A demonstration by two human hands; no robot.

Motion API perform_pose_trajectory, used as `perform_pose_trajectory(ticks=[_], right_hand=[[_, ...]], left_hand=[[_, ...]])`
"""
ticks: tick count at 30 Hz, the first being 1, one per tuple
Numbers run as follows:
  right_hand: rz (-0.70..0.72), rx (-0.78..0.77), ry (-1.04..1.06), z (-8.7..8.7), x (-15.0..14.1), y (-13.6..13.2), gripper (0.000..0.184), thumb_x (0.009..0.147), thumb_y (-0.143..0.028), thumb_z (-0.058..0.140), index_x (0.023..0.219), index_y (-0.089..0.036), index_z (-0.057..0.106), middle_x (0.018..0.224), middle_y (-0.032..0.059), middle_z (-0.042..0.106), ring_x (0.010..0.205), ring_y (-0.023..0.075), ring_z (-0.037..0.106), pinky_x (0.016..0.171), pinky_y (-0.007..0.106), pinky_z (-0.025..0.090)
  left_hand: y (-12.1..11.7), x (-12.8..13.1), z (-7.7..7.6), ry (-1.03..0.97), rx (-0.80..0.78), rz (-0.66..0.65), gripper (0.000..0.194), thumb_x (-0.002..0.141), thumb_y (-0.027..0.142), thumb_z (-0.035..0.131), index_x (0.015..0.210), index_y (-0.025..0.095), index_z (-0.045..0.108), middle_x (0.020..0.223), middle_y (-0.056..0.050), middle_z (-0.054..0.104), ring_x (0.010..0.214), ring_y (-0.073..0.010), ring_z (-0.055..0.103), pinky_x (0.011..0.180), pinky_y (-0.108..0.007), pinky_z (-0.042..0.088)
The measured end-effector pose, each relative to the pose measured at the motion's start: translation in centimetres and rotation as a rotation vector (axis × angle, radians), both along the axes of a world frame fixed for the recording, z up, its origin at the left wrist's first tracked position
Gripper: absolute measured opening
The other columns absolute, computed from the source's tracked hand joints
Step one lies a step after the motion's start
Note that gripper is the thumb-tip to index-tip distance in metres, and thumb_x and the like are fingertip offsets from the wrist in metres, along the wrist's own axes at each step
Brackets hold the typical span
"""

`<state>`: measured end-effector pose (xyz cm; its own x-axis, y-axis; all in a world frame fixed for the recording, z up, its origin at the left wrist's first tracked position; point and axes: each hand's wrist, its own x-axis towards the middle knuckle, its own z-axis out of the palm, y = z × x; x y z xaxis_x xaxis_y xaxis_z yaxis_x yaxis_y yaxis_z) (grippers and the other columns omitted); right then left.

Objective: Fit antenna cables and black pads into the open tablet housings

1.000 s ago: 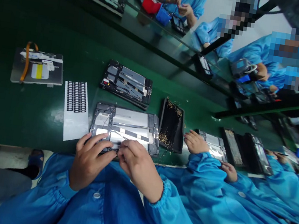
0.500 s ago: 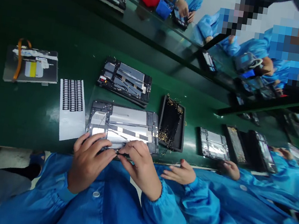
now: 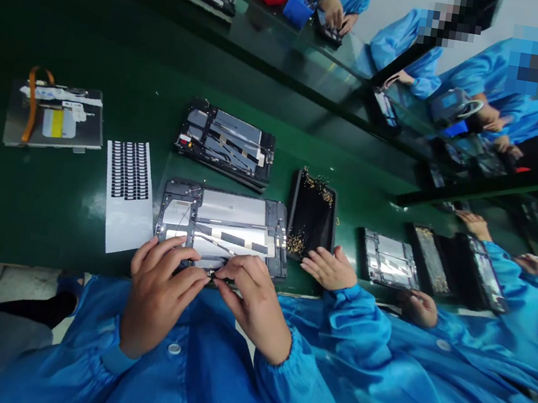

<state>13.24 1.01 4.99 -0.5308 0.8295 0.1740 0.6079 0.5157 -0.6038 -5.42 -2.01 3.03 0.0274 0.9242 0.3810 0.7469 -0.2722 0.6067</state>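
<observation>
An opened tablet (image 3: 232,208) lies at the table's front edge, its silver inside facing up, with dark strips and thin cables across it. At its near edge my left hand (image 3: 157,303) is closed, thumb and forefinger pinched together. My right hand (image 3: 254,300) pinches from the other side, fingertips almost meeting the left ones. A tiny dark piece seems to be between them, too small to name. Behind stands a second opened tablet (image 3: 227,145). To the left lies a white sheet of black stickers (image 3: 126,227).
A black tray (image 3: 313,225) of thin gold-tipped cables stands right of my tablet, a co-worker's hand (image 3: 332,269) at its near edge. A display panel (image 3: 13,116) with an orange ribbon lies far left. Further right is another tablet (image 3: 389,260). A shelf (image 3: 272,47) runs along the back.
The co-worker's hand on the right has moved up and left to the tray of cables. My hands have stayed at the tablet's near edge, nearly still.
</observation>
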Motion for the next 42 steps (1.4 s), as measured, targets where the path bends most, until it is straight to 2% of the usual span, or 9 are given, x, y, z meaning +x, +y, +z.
perform_pose_trajectory(ticks=[19, 23, 26, 28, 32, 34, 37, 40, 42], right_hand=[[-0.004, -0.008, -0.059, 0.0, -0.2, -0.3, 0.01, 0.1, -0.021, 0.053, 0.103, -0.021, 0.062, 0.101, 0.0069, 0.063, 0.095, 0.0204, 0.057, 0.082, 0.037, 0.045], [0.015, 0.066, -0.096, -0.3, 0.1, -0.4, 0.014, 0.099, -0.021, 0.053, 0.108, -0.021, 0.064, 0.101, 0.0075, 0.065, 0.093, 0.0202, 0.058, 0.08, 0.036, 0.047], [0.091, 0.26, -0.158, -0.9, 0.6, -0.6, 0.024, 0.098, -0.019, 0.055, 0.12, -0.023, 0.064, 0.102, 0.008, 0.068, 0.094, 0.0212, 0.06, 0.079, 0.037, 0.048], [0.15, 0.388, -0.166, -1.5, 1.2, -0.8, 0.03, 0.099, -0.016, 0.052, 0.126, -0.023, 0.063, 0.102, 0.0084, 0.069, 0.095, 0.0217, 0.061, 0.08, 0.037, 0.049], [0.241, 0.442, -0.148, -2.5, 1.9, -1.1, 0.038, 0.101, -0.013, 0.041, 0.134, -0.02, 0.058, 0.105, 0.0098, 0.071, 0.097, 0.0222, 0.062, 0.081, 0.038, 0.05], [0.262, 0.409, -0.149, -2.0, 1.9, -0.8, 0.036, 0.1, -0.013, 0.043, 0.132, -0.02, 0.06, 0.105, 0.0097, 0.071, 0.094, 0.0225, 0.062, 0.078, 0.038, 0.05], [0.269, 0.258, -0.137, 0.4, 0.4, 0.7, 0.026, 0.095, -0.022, 0.058, 0.121, -0.02, 0.064, 0.1, 0.0091, 0.069, 0.089, 0.0233, 0.062, 0.074, 0.038, 0.05], [0.32, 0.106, -0.131, 3.1, -3.7, 3.6, 0.025, 0.095, -0.027, 0.06, 0.119, -0.018, 0.063, 0.103, 0.0103, 0.066, 0.094, 0.0237, 0.06, 0.079, 0.038, 0.051], [0.401, 0.086, -0.2, 3.7, -7.8, 6.2, 0.018, 0.098, -0.023, 0.055, 0.111, -0.018, 0.065, 0.102, 0.0097, 0.065, 0.094, 0.0229, 0.059, 0.081, 0.037, 0.049]], left_hand=[[0.1, 0.0, 0.2, 0.02, 0.001, -0.009, 0.013, 0.089, 0.026, 0.066, 0.078, 0.03, 0.07, 0.103, 0.002, 0.072, 0.122, -0.025, 0.056, 0.113, -0.05, 0.027], [0.0, 0.0, 0.2, 0.029, 0.013, -0.016, 0.014, 0.09, 0.024, 0.065, 0.078, 0.029, 0.069, 0.104, 0.002, 0.072, 0.124, -0.0245, 0.055, 0.114, -0.049, 0.027], [-0.1, -0.1, -0.5, 0.074, 0.094, -0.015, 0.011, 0.089, 0.022, 0.067, 0.08, 0.029, 0.069, 0.102, 0.003, 0.073, 0.122, -0.0222, 0.057, 0.114, -0.047, 0.029], [-0.2, -0.1, -1.3, 0.131, 0.219, -0.046, 0.01, 0.088, 0.019, 0.068, 0.084, 0.028, 0.069, 0.101, 0.004, 0.074, 0.118, -0.0183, 0.06, 0.114, -0.042, 0.032], [-0.2, 0.0, -2.6, 0.219, 0.477, -0.125, 0.011, 0.084, 0.014, 0.07, 0.078, 0.023, 0.066, 0.098, 0.006, 0.075, 0.111, -0.0113, 0.064, 0.11, -0.029, 0.039], [-0.3, -0.3, -2.4, 0.204, 0.49, -0.11, 0.013, 0.083, 0.013, 0.07, 0.076, 0.023, 0.065, 0.096, 0.006, 0.075, 0.11, -0.0114, 0.065, 0.11, -0.028, 0.041], [-0.7, -2.1, -1.0, 0.155, 0.38, -0.133, 0.009, 0.088, 0.016, 0.066, 0.093, 0.023, 0.068, 0.107, 0.003, 0.075, 0.117, -0.0138, 0.063, 0.111, -0.032, 0.042], [-0.5, -6.2, -0.3, 0.07, 0.225, -0.027, 0.024, 0.094, 0.021, 0.058, 0.117, 0.024, 0.063, 0.124, -0.003, 0.069, 0.126, -0.0175, 0.058, 0.111, -0.037, 0.043], [0.4, -9.5, -0.9, 0.047, 0.107, 0.099, 0.033, 0.095, 0.021, 0.054, 0.129, 0.024, 0.055, 0.132, -0.007, 0.065, 0.131, -0.0206, 0.054, 0.112, -0.043, 0.042]])
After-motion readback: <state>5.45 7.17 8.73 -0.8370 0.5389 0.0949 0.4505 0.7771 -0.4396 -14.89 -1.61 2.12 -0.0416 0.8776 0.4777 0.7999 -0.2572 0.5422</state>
